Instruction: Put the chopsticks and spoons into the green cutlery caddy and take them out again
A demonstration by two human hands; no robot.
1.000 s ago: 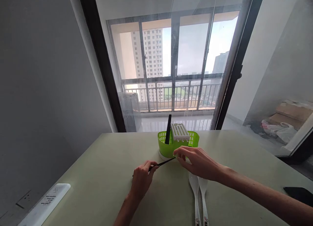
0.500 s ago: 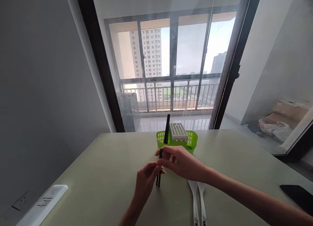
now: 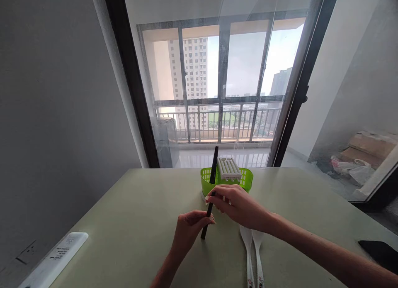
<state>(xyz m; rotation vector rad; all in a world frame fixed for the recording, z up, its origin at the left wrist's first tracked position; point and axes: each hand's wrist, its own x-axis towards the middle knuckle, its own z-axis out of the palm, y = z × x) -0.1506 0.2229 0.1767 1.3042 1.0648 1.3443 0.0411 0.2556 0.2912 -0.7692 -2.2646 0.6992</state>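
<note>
My left hand (image 3: pixel 187 230) pinches black chopsticks (image 3: pixel 206 222) that stand nearly upright with their lower tips on the pale green table (image 3: pixel 130 221). My right hand (image 3: pixel 238 205) grips the top end of the same chopsticks. Just behind them stands a green slotted cutlery holder (image 3: pixel 226 181) with a white grid insert (image 3: pixel 229 168) and another black stick (image 3: pixel 214 165) standing in it. Two white spoons (image 3: pixel 253 255) lie on the table under my right forearm.
A white power strip (image 3: pixel 54 259) lies at the table's left front edge. A dark phone (image 3: pixel 377 250) rests at the right edge. Behind the table is a glass balcony door (image 3: pixel 217 84); boxes and bags (image 3: pixel 357 155) lie on the floor at the right.
The chopsticks went from lying flat, pointing toward the holder, to standing nearly upright. My right hand moved left onto their top end and both hands now hold them.
</note>
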